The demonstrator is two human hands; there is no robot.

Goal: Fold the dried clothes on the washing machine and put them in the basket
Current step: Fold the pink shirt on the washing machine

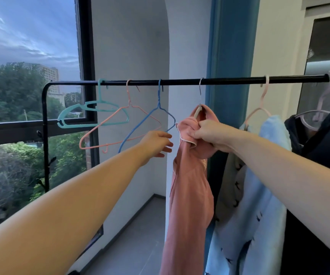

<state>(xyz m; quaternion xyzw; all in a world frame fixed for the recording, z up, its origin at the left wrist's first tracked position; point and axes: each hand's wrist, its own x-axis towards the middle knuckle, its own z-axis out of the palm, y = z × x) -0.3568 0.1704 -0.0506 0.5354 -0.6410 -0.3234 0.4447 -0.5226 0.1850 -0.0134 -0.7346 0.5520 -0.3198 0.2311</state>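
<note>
Location: a balcony corner with a grey tiled floor, a large window at left, and a blue upright frame behind the rail.
Rail: a black clothes rail runs level across the view, carrying hangers along its length.
Task item: a pink garment hangs near the middle of the rail from a hanger with a metal hook. Its upper part is bunched together and the rest drops straight down.
Right hand: the right hand grips the bunched collar of the pink garment just below the hanger's neck. Its fingers are curled tight round the fabric.
Left hand: the left hand is stretched out just left of the pink garment, with its fingers relaxed and slightly spread, holding nothing. Whether a fingertip touches the blue hanger cannot be told.
Bare hangers: a teal hanger, a salmon wire hanger and a blue wire hanger hang at the left end of the rail, tilted and overlapping.
Other clothes: right of the pink garment, a pale blue garment with small dark marks hangs on a pale pink hanger. Beyond it, a dark garment hangs on a lilac hanger.
Outside: trees and buildings under a cloudy sky.
</note>
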